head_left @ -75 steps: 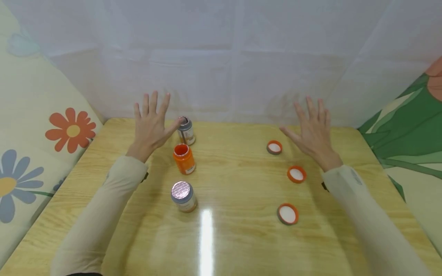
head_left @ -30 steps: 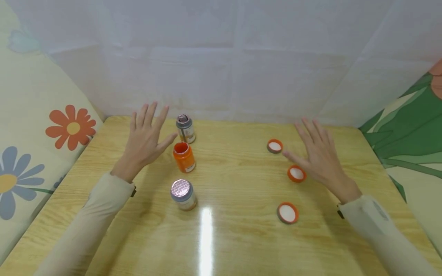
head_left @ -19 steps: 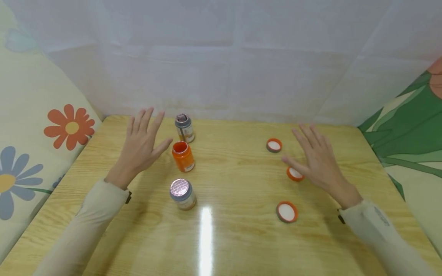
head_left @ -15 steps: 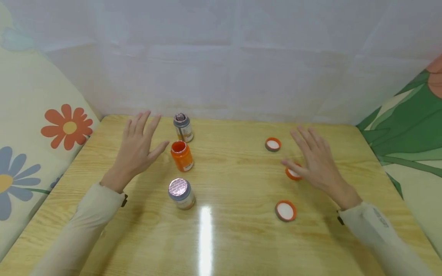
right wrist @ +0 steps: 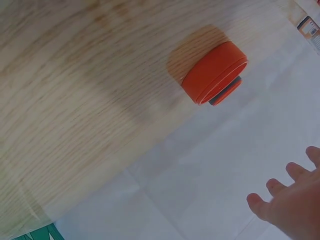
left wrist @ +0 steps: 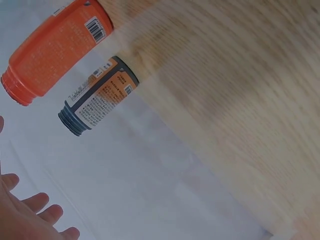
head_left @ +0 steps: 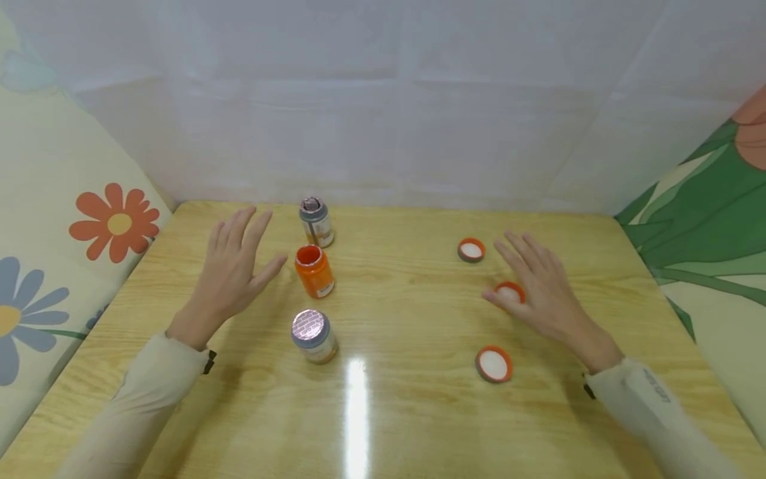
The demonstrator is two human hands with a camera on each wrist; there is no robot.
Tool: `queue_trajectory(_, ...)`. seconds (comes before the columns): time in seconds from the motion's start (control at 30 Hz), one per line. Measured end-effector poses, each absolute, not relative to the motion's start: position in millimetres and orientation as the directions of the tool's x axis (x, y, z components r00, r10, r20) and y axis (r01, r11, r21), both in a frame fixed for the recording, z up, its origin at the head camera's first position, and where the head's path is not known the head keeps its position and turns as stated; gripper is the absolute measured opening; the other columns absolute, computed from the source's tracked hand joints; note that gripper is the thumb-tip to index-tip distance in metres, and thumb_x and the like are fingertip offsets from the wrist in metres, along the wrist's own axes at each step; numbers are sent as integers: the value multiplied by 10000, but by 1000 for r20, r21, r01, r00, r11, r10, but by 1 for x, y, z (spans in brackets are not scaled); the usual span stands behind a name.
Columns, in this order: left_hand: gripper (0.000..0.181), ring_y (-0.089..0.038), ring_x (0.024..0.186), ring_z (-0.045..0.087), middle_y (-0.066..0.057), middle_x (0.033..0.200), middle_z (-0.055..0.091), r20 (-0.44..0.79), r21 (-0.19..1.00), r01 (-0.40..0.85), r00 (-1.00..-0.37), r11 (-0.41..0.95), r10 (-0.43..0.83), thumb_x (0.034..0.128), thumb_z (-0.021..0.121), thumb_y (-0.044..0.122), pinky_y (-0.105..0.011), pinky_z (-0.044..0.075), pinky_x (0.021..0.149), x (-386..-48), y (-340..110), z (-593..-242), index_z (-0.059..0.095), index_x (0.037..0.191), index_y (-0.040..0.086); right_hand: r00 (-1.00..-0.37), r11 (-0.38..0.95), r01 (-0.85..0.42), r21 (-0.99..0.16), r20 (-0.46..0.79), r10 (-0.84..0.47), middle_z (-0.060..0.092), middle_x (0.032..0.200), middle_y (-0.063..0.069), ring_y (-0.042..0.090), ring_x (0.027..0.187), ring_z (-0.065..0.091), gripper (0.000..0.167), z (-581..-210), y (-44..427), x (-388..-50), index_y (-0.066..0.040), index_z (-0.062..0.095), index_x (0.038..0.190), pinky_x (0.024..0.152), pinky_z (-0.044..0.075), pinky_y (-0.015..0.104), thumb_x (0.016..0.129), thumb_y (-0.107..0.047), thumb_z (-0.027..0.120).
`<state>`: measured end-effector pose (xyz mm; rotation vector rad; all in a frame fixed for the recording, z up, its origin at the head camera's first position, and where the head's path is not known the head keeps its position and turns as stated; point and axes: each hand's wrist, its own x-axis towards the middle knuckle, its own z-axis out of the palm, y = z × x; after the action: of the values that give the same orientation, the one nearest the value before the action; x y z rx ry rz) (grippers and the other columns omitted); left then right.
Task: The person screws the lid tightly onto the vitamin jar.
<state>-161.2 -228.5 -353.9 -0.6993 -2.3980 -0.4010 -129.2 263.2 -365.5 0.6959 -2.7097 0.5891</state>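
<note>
Nothing is gripped by the left hand (head_left: 224, 269), poised beside the orange jar (head_left: 314, 277), or the right hand (head_left: 541, 291), raised over the middle lid (head_left: 511, 287); fingers are loosely spread. All lids are off: the far lid (head_left: 471, 250) and near lid (head_left: 494, 364) are also laid on the table (head_left: 413, 332), none fitted. The far jar (head_left: 320, 229) and near jar (head_left: 319, 347) are stood upright, the latter apparently foil-sealed.

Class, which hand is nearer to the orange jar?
Left: the left hand is beside the orange jar, not touching; the right hand is across the table, near the middle lid.
</note>
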Motion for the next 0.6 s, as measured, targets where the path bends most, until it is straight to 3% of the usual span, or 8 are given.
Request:
queue_trajectory(0.2,757,-481,1328,364,-316,1444,404,625,127,584,-675,802,393,1008,342,606,-691,279,1073,-155,-229,-356,369,1474,10,-842,805,-512,-298,359,-403,300,1612,152,433,1485,215,838,-368,263,-126,-149,338,1545,1112,202,723,873,-496,699)
queue_trajectory(0.6,791,-471,1335,364,-293,1477,387,571,167,567,-723,807,390,992,311,656,-673,287,1097,-143,-230,-358,362,1487,41,-853,810,-502,-304,328,-406,304,1608,162,430,1482,224,827,-371,264,-116,-121,378,1523,1118,210,706,859,-469,728)
